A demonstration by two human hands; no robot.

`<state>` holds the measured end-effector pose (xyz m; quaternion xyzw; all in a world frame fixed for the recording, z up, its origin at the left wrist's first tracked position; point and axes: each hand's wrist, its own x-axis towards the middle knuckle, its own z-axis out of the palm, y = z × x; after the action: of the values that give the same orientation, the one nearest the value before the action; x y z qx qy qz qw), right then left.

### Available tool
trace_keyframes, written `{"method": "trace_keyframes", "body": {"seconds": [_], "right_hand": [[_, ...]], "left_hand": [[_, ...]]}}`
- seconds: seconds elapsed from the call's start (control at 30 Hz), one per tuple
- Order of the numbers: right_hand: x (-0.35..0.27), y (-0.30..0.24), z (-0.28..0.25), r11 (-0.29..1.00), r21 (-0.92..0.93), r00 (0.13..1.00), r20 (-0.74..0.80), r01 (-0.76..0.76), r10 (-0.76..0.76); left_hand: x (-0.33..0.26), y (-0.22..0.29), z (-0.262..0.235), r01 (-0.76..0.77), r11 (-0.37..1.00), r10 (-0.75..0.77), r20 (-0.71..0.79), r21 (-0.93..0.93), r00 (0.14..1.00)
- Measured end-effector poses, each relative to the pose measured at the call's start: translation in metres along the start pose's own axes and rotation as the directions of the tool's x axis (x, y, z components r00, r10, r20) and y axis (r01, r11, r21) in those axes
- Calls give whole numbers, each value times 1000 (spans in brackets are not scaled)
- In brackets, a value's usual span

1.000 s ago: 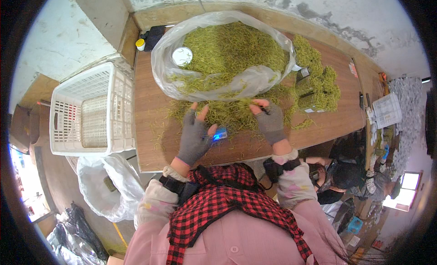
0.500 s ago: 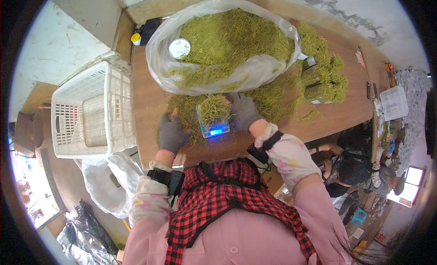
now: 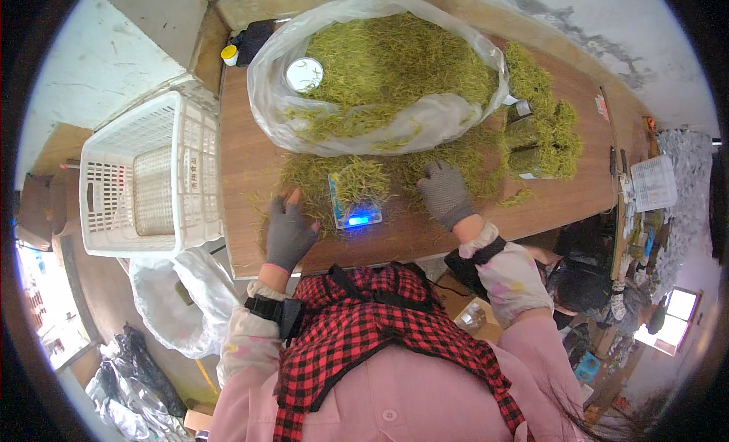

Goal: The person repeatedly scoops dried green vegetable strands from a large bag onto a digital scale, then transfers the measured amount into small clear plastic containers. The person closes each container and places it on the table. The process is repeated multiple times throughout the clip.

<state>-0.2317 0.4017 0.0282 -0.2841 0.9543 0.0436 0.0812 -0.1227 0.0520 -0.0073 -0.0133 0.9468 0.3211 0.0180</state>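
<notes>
On the brown table a small scale (image 3: pixel 357 216) with a lit blue display carries a heap of dried green, leaf-like strands (image 3: pixel 360 182). To its left is my left hand (image 3: pixel 290 228), in a grey glove with bare fingertips, open, thumb and fingers apart, holding nothing. My right hand (image 3: pixel 446 194), gloved too, is right of the scale over loose strands (image 3: pixel 480 165). Its fingers curl downward together, and their tips are hidden, so anything in them cannot be made out. Behind the scale lies a large clear plastic bag (image 3: pixel 334 147) full of the same strands, with a round white lid (image 3: pixel 304 75) inside.
Strand-filled clear packs (image 3: pixel 524 138) stand at the right of the table (image 3: pixel 562 195). A white plastic crate (image 3: pixel 178 176) is on the left, above a white bag (image 3: pixel 171 305). At the back left sits a yellow-lidded jar (image 3: pixel 229 55). Other people work at the far right.
My right hand has left the heap on the scale and moved right over the loose strands. My left hand stays beside the scale, its thumb now spread out. The view has shifted slightly.
</notes>
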Motion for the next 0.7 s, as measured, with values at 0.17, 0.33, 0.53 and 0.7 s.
{"method": "trace_keyframes", "body": {"seconds": [0.17,0.33,0.53,0.7], "right_hand": [[-26,-14,0,998,55,997,-74,24,-20],[-32,-69,24,941,188,959,-30,281,-280],[-43,-68,35,967,191,983,46,167,-179],[-61,-43,3,884,426,980,124,-193,154]], "left_hand": [[-12,-2,2,10,1000,-10,-3,-16,1000],[-20,3,0,17,999,-17,-3,-30,1000],[-27,15,-14,-9,1000,9,-6,-27,1000],[-16,35,-12,-202,979,198,-86,-39,976]]}}
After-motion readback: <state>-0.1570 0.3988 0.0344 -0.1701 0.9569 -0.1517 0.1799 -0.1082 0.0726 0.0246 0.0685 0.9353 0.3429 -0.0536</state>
